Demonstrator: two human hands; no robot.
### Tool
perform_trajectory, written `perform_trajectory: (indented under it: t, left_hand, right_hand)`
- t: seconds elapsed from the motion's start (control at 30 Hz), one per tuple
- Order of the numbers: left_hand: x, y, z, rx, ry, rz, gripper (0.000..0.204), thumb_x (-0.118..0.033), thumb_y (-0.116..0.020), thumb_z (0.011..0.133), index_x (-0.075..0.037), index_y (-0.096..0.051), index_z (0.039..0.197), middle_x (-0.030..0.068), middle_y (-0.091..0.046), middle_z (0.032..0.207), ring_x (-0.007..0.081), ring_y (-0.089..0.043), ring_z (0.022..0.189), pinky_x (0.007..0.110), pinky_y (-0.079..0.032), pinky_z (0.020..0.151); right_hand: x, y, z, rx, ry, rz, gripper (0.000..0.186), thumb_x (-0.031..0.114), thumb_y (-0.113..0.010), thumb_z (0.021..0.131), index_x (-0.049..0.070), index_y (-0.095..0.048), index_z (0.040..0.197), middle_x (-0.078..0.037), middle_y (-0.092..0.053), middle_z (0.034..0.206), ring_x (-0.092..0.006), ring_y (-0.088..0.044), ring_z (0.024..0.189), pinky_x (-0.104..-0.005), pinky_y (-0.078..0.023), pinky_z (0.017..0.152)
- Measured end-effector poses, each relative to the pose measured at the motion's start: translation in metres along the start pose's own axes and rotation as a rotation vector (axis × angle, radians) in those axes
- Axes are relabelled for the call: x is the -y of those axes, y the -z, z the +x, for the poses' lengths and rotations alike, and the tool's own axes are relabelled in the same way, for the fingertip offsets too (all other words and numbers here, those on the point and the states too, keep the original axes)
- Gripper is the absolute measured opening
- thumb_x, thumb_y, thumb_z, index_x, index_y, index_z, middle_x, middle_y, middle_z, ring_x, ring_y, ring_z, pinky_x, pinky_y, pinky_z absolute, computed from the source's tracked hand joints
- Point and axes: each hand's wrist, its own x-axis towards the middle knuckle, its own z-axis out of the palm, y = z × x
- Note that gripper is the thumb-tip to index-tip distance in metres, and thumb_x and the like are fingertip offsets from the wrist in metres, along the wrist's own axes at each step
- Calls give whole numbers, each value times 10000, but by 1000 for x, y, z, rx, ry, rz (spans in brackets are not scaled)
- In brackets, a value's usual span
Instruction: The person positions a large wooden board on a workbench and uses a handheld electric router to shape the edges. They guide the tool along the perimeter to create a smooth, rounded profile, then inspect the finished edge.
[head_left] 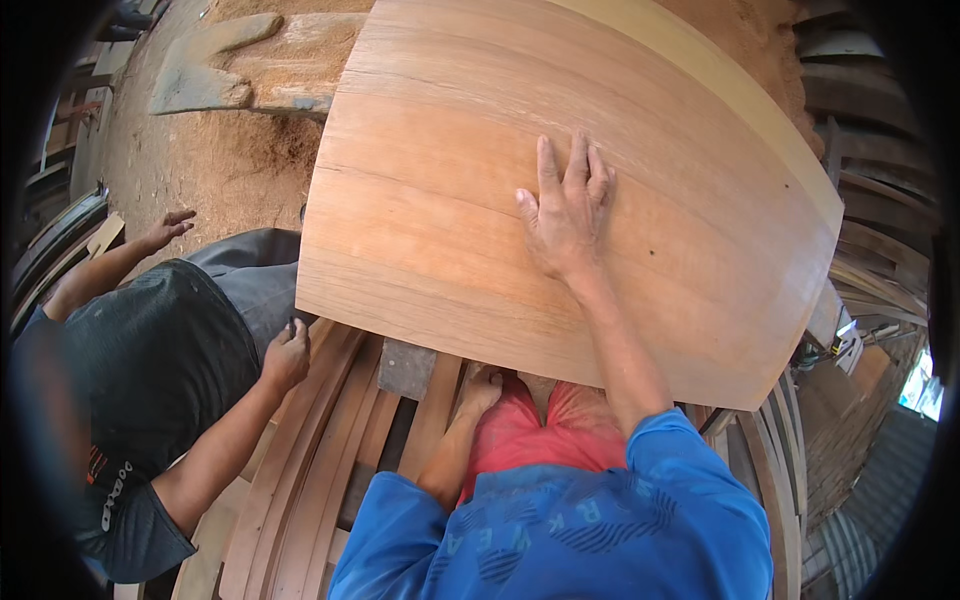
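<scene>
- Hands first: right hand [570, 215] is laid on top of the big wooden panel [430, 215], palm down, fingers a bit spread, not gripping anything.
- Left hand [484, 390] is curled just by the panel's near edge, next to the red pants [515, 425]. Partly hidden, so can't tell if it's holding anything.
- The panel's right in front of the person, curved sides, yellowish strip along the far edge.
- Stacked boards [310, 440] lower left, grey block [406, 369] by the panel edge.
- Co-worker [150, 330] on the left, sawdust [240, 165] beyond.
</scene>
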Motion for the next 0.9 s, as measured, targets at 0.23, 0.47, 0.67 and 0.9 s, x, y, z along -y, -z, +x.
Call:
perform_trajectory:
  t: [0.23, 0.47, 0.67, 0.9]
  left_hand:
    - [-3, -10, 10, 31, -164, 163, 483, -315, -492, 996, -76, -643, 1387, 248, -671, 1351, 433, -622, 1278, 501, -480, 1104]
    - [-14, 1, -12, 326, -274, 367, 576, -394, -450, 1050, -73, -509, 1524, 248, -539, 1533, 429, -508, 1422, 478, -392, 1200]
    - [8, 0, -18, 562, -391, 552, 670, -488, -411, 1082, -54, -410, 1593, 235, -463, 1603, 409, -483, 1451, 472, -388, 1203]
    - [-65, 55, -54, 578, -616, 507, 483, -399, -417, 1106, -21, -671, 1267, 217, -713, 1254, 369, -686, 1175, 456, -521, 1052]
  right_hand:
    - [-7, -3, 1, -17, 35, -100, 673, 340, -720, 934, 198, -509, 1557, -164, -329, 1665, -445, -268, 1500, -648, -212, 1239]
    - [-8, 2, 0, -84, 1, -92, 671, 325, -725, 901, 213, -538, 1535, -148, -353, 1660, -421, -288, 1500, -638, -212, 1241]
    - [6, -25, 9, -126, 45, -69, 659, 356, -710, 895, 217, -551, 1520, -141, -363, 1652, -413, -292, 1503, -624, -209, 1243]
    - [-11, -10, -1, -90, -22, -105, 633, 417, -678, 938, 225, -539, 1525, -143, -355, 1652, -399, -268, 1516, -605, -163, 1273]
